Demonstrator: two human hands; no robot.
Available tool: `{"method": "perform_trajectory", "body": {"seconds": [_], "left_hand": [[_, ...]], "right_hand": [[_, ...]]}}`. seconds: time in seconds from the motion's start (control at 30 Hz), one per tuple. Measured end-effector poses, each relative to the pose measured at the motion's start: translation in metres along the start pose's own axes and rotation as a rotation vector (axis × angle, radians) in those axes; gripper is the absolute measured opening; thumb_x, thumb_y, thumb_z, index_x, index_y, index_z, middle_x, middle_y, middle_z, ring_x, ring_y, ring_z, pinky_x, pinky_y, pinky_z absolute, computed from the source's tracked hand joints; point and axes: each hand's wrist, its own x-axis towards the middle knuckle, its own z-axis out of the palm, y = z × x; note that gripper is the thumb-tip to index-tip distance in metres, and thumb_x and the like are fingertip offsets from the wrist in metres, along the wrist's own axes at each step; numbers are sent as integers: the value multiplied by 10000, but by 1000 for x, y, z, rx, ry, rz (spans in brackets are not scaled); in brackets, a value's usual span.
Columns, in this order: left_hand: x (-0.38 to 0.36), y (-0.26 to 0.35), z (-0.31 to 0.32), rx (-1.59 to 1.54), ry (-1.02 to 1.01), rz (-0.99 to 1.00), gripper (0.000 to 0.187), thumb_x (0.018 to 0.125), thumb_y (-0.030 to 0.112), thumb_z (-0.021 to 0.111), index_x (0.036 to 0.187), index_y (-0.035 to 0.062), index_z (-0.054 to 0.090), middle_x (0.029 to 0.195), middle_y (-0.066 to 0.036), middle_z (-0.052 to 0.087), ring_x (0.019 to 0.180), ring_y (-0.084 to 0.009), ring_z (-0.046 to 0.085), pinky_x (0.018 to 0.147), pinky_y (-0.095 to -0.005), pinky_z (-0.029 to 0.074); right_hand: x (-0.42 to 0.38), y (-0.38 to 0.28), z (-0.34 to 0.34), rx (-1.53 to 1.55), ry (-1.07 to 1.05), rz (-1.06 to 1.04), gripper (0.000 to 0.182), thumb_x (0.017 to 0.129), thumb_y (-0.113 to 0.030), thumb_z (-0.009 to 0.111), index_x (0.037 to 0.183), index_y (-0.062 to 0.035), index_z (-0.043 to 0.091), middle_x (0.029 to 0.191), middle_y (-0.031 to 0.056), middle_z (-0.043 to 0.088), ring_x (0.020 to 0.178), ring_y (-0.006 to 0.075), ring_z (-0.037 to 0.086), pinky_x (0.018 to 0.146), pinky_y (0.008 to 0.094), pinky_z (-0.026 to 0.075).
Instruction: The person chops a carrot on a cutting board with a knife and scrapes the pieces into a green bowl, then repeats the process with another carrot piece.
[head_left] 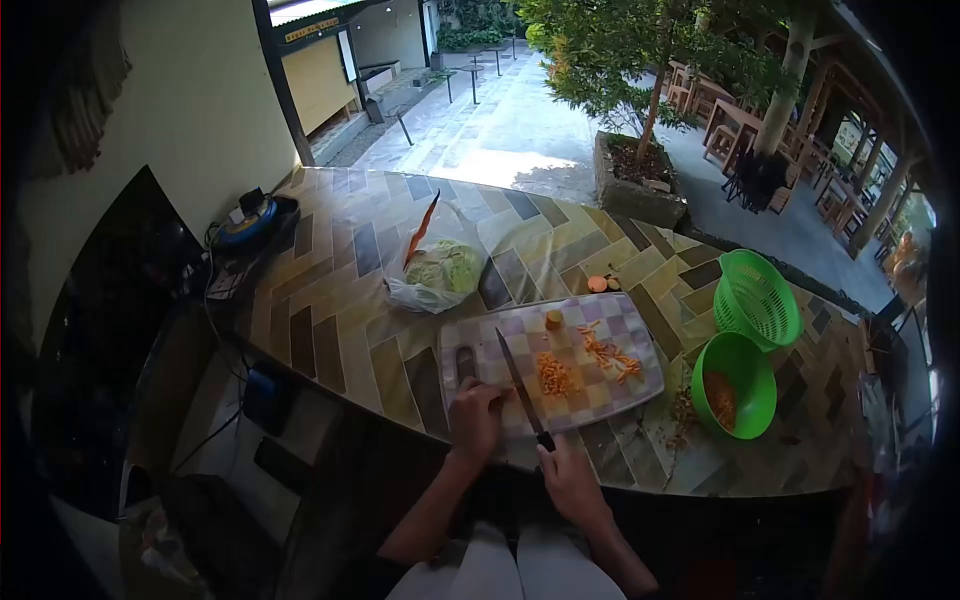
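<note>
Right hand (570, 478): closed on the black handle of the knife (518, 375), blade angled away across the cutting board (642, 350). Left hand (474, 420): fingers bent at the board's near left part, beside the blade, apparently pinching a small orange piece; can't confirm the grip.

Carrot status: diced pile (553, 375) just right of the blade, strips (612, 360) further right, chunk (553, 320) behind the pile. All on the board, which lies near the front edge of the desk (350, 330). Green bowl (750, 362) tilted at right, orange bits inside, scraps on the desk beside it.

Risks, my read:
- Finger cut: left fingertips close to the edge; a slip on the small piece would do it.
- Spill: sideways blade sweep hits the diced pile.
- Board skids if pushed on smooth tile; can't see anything anchoring it.
- Chunk could roll if bumped.
</note>
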Motion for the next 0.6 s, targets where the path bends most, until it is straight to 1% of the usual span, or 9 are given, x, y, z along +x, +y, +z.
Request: {"method": "perform_trajectory", "body": {"seconds": [0.07,0.17,0.37,0.6], "left_hand": [[3,-1,1,-25,-9,-71,131,720,14,722,825,71,776,811,-103,722,873,-273,642,785,-366,516],[3,2,-1,-39,20,-49,111,708,33,744,809,68,772,803,-97,723,846,-269,626,782,-368,513],[3,3,-4,-32,36,-34,132,698,29,754,816,83,777,812,-91,726,823,-273,587,785,-369,498],[6,1,-8,-67,-25,-129,169,695,7,748,840,89,778,814,-94,724,828,-281,585,791,-374,495]], "right_hand": [[-2,3,0,4,-18,-9,287,1011,-258,492,947,22,488,742,290,603,763,493,594,653,569,422],[-3,8,5,-37,-5,-30,297,1014,-268,482,936,18,483,718,281,596,732,492,588,642,568,421],[-5,0,8,-66,-8,-2,312,1024,-285,457,942,15,481,677,268,586,704,489,584,638,570,425],[-5,-3,8,-84,-10,-9,302,1023,-272,463,955,21,477,660,280,572,686,500,574,619,579,413]]}}
